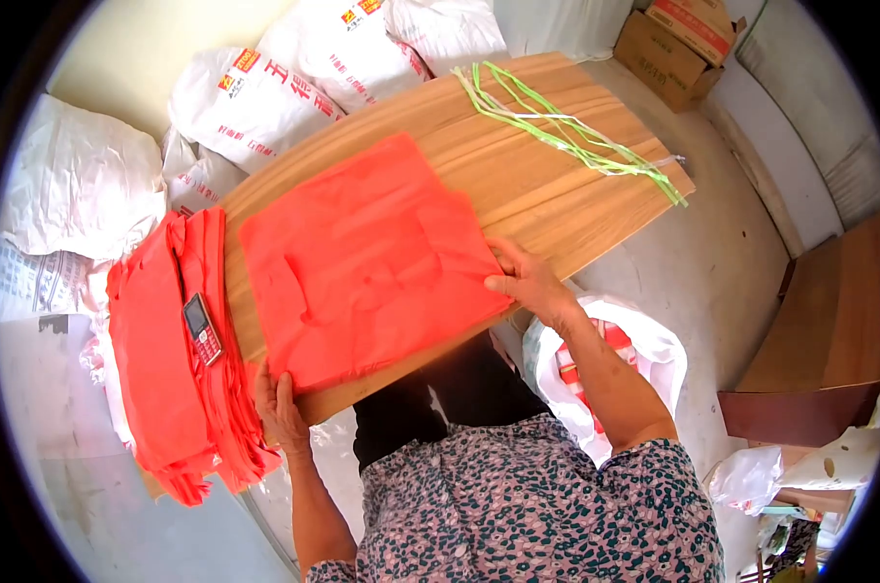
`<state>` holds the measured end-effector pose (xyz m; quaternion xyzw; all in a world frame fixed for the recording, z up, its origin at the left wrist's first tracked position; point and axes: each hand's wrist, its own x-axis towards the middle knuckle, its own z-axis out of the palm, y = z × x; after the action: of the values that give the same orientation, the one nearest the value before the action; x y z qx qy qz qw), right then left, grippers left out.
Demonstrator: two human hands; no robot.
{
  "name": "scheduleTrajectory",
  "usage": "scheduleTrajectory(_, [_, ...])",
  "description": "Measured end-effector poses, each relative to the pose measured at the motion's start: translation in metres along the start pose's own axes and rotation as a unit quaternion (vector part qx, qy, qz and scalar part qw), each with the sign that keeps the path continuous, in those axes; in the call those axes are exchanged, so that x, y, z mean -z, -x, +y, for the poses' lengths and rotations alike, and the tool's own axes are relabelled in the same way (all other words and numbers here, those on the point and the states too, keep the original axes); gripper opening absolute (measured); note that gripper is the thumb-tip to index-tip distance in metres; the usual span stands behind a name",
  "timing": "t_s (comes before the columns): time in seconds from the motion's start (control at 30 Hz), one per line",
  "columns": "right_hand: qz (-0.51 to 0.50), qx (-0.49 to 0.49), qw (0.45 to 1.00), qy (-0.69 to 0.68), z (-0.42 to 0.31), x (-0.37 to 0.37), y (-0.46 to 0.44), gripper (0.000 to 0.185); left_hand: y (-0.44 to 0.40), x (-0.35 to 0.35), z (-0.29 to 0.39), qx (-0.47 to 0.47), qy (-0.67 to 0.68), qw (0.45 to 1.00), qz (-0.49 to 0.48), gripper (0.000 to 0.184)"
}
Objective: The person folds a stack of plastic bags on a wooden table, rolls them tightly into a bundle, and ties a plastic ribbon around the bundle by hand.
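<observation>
A red cloth bag, or a piece of cloth much like one, lies spread flat on the wooden table, with a few creases across it. My left hand pinches its near left corner at the table's edge. At the near right corner, my right hand has its thumb on top and its fingers at the side of the cloth. To the left is a pile of similar red cloth bags, hanging partly over the table's end. A keypad phone rests on that pile.
Green and white plastic strips lie at the table's far right. Stuffed white woven sacks line the back. A white plastic bag with red-and-white contents stands below my right arm. Cardboard boxes sit at the back right.
</observation>
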<state>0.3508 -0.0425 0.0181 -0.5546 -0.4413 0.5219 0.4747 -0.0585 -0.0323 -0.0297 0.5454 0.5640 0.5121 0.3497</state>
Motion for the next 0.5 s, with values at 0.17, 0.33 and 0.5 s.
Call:
scheduleTrajectory(0.17, [0.019, 0.062, 0.975, 0.212, 0.005, -0.007, 0.008, 0.064, 0.001, -0.006, 0.020, 0.044, 0.021, 0.999, 0.011, 0.045])
scheduleTrajectory(0.33, [0.017, 0.019, 0.994, -0.104, 0.018, -0.010, 0.003, 0.065, -0.001, 0.001, 0.000, -0.021, -0.084, 0.996, 0.010, 0.044])
scheduleTrajectory(0.5, [0.041, 0.040, 0.987, 0.147, 0.031, -0.012, 0.010, 0.065, -0.001, -0.007, 0.021, 0.026, -0.028, 0.999, 0.004, 0.045])
